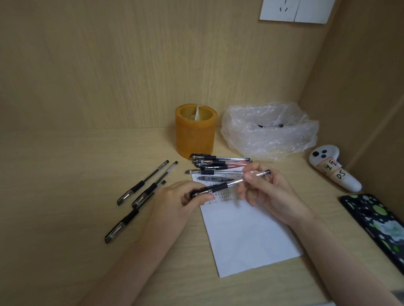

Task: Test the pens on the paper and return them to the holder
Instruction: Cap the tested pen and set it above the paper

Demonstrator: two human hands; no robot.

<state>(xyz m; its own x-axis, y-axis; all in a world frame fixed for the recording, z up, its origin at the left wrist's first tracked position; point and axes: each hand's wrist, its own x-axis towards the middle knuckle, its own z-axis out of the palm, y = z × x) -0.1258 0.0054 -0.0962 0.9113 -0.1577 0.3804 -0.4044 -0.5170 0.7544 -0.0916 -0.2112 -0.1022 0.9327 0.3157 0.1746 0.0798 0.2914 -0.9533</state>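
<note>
Both hands hold one black-capped pen (229, 185) level above the white paper (247, 233). My left hand (179, 197) grips its capped end, and my right hand (264, 187) pinches the clear barrel near the far end. Small test scribbles mark the top of the paper. Several more pens (216, 165) lie in a pile at the paper's top edge, in front of the orange cylindrical holder (195, 132). Three pens (142, 189) lie on the desk to the left.
A crumpled clear plastic bag (269, 130) with pens inside sits right of the holder. A white controller (334, 168) and a phone in a black-and-green case (387, 228) lie at the right. Wooden walls close the back and right; a wall socket (294, 5) is above.
</note>
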